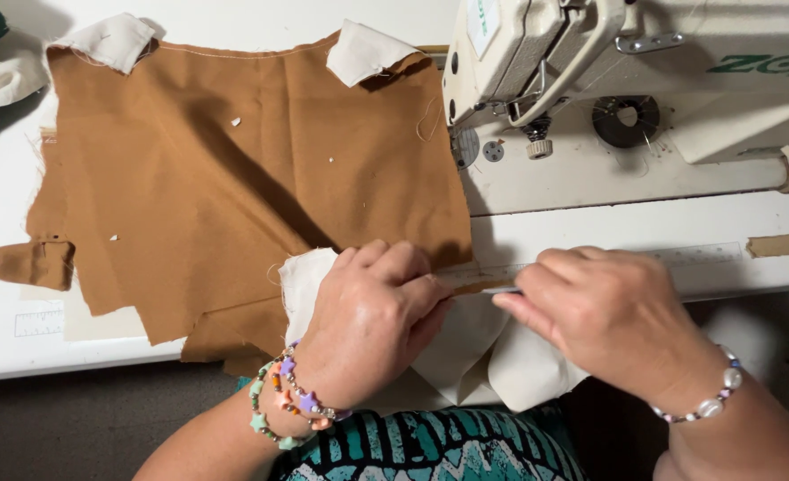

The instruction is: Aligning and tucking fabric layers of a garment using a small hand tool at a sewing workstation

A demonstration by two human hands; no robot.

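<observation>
Both the left hand (372,307) and right hand (604,312) pinch cream fabric (488,352), their fingertips hiding the seam.

A small upright rectangular label (482,22), pale with green print, sits on the end face of the cream sewing machine (590,134) at the worktop's (3,347) far right. Green lettering (764,64) runs along the machine's arm. A faint printed ruler sticker (38,322) lies near the worktop's front left edge.
</observation>
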